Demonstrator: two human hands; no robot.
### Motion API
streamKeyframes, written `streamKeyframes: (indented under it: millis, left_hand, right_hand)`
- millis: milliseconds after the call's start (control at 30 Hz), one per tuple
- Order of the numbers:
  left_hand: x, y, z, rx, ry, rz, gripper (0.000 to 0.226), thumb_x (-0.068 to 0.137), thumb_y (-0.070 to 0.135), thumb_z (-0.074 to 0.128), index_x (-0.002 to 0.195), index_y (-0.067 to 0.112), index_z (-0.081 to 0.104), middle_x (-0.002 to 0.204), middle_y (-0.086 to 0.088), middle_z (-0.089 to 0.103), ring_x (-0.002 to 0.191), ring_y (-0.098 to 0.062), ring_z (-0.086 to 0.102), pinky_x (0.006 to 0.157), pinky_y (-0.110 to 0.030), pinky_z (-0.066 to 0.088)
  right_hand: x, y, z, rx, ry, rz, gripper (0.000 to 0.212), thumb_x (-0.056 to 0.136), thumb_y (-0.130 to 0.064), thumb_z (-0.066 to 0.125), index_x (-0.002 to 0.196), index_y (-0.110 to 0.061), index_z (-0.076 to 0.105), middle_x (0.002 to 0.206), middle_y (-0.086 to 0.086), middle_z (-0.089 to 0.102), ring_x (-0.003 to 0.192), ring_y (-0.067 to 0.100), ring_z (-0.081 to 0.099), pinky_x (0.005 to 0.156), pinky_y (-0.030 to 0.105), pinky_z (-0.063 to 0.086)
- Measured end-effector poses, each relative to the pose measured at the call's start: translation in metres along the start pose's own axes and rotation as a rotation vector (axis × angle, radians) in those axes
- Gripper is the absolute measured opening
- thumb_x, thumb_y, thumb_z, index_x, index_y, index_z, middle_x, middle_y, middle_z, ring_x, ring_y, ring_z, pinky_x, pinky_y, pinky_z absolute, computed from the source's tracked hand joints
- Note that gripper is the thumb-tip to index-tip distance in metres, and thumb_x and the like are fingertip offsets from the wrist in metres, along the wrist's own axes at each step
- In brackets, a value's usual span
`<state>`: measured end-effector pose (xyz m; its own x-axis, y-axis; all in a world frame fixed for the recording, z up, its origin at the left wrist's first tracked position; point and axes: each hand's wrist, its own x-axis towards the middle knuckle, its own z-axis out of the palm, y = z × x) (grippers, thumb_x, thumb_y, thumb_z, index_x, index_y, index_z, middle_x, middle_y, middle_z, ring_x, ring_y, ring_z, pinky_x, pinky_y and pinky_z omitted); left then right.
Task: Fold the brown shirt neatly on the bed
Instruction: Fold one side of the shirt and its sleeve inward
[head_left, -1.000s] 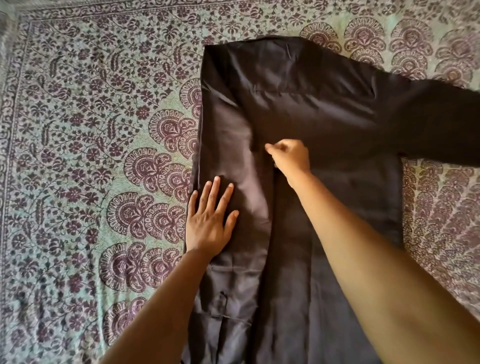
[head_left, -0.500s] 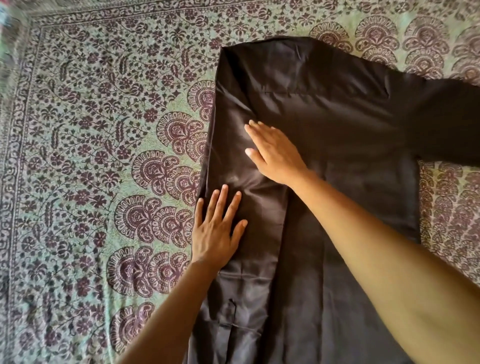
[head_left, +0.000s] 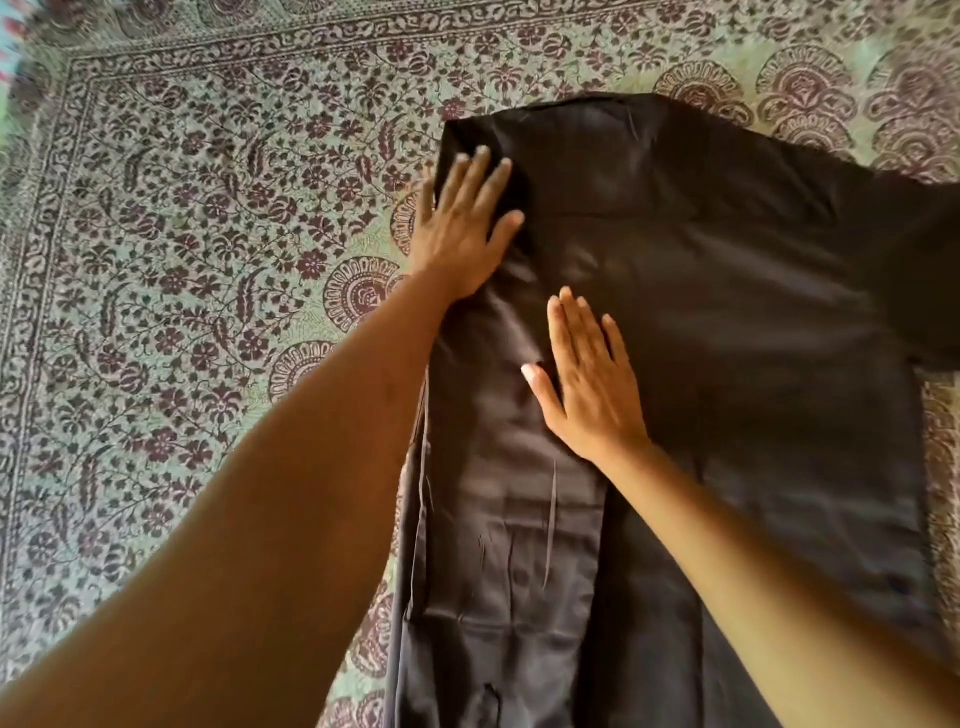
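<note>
the brown shirt lies flat on the bed, on a patterned green and purple bedspread, in the right half of the view. its long axis runs from the near edge of the picture away from the person, with the shoulder end at the far side and the lower part toward the person. its left side is folded inward, making a long straight strip along the left edge. one sleeve sticks out to the right, across the long axis, and runs past the edge of the view.

the left hand is stretched far forward, the arm nearly straight, and lies palm down on the far left corner of the shirt, at the top of the folded strip. its fingers are spread and flat, grasping nothing; its outer edge reaches the shirt's left border. the right hand lies palm down nearer the person, on the inner edge of the folded strip, fingers straight and close together, thumb out to the left, also grasping nothing. the two hands are apart, the left farther away.

there is one shirt, one unfolded sleeve, two hands and one bedspread.
</note>
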<state>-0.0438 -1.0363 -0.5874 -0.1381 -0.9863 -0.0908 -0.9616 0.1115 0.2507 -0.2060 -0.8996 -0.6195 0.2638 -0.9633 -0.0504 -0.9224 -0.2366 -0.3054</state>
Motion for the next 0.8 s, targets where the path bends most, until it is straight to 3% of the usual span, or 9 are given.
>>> streamKeyframes:
  millis: [67,200,333,467,533,600,700,800]
  left_hand:
    - [0.01,-0.012,0.015,0.05,-0.076,0.063,0.059,0.097,0.05,0.025,0.149,0.028,0.008,0.159,0.002,0.004,0.146,-0.015,0.001,0.117,-0.039,-0.001]
    - [0.03,-0.029,0.024,0.104,-0.042,0.08,0.059,0.097,0.052,0.024,0.149,0.03,0.008,0.159,0.003,0.005,0.146,-0.016,0.003,0.118,-0.041,0.002]
    - [0.038,-0.024,0.014,0.161,-0.126,0.081,0.06,0.097,0.053,0.02,0.149,0.029,0.005,0.159,0.002,0.001,0.146,-0.017,0.0,0.117,-0.045,-0.005]
    - [-0.003,-0.007,0.005,0.042,0.034,0.018,0.058,0.097,0.05,0.018,0.15,0.027,0.007,0.159,0.001,0.002,0.146,-0.016,0.002,0.116,-0.046,-0.005]
    - [-0.047,0.005,0.002,-0.089,0.09,0.065,0.057,0.095,0.047,0.016,0.149,0.027,0.015,0.158,0.0,0.01,0.146,-0.016,0.007,0.116,-0.043,-0.001]
    - [-0.097,0.012,0.007,-0.077,0.075,0.224,0.056,0.094,0.044,0.02,0.146,0.025,0.027,0.156,-0.002,0.021,0.144,-0.017,0.016,0.115,-0.041,0.005]
    - [-0.157,0.004,0.024,0.087,-0.058,0.404,0.053,0.094,0.043,0.028,0.144,0.025,0.033,0.153,-0.005,0.029,0.141,-0.021,0.026,0.114,-0.046,0.015]
    - [-0.209,-0.013,0.036,0.273,-0.222,0.602,0.055,0.094,0.048,0.029,0.145,0.03,0.027,0.154,-0.006,0.025,0.141,-0.025,0.027,0.112,-0.051,0.02]
  right_hand:
    - [-0.006,-0.001,0.001,0.028,0.029,0.046,0.07,0.094,-0.051,0.019,0.146,-0.005,0.014,0.154,0.013,0.017,0.142,0.023,0.018,0.116,0.04,0.012]
    - [-0.016,0.0,0.003,0.005,0.06,0.141,0.069,0.094,-0.052,0.009,0.146,-0.008,0.018,0.154,0.011,0.021,0.142,0.024,0.021,0.114,0.041,0.011]
    - [-0.02,-0.002,0.005,-0.035,0.049,0.242,0.068,0.093,-0.052,0.017,0.146,-0.009,0.022,0.153,0.012,0.023,0.14,0.027,0.024,0.113,0.045,0.011]
    - [-0.023,-0.009,0.0,-0.029,0.06,0.303,0.067,0.092,-0.047,0.021,0.146,-0.007,0.021,0.153,0.015,0.02,0.142,0.028,0.019,0.114,0.045,0.008]
    - [-0.026,-0.01,-0.004,-0.009,0.046,0.157,0.061,0.093,-0.04,0.023,0.146,-0.009,0.021,0.154,0.012,0.02,0.142,0.024,0.018,0.114,0.043,0.01]
    - [-0.025,-0.001,-0.007,-0.008,-0.031,-0.03,0.059,0.093,-0.036,0.022,0.146,-0.012,0.021,0.155,0.007,0.019,0.143,0.019,0.016,0.116,0.041,0.011]
    - [-0.01,0.022,-0.015,-0.021,-0.15,-0.144,0.063,0.09,-0.041,0.013,0.147,-0.014,0.018,0.156,0.003,0.013,0.143,0.014,0.01,0.116,0.036,0.006]
    - [-0.002,0.031,-0.021,-0.032,-0.23,-0.195,0.064,0.091,-0.043,0.014,0.148,-0.015,0.011,0.157,0.001,0.005,0.144,0.014,0.004,0.115,0.033,0.002]
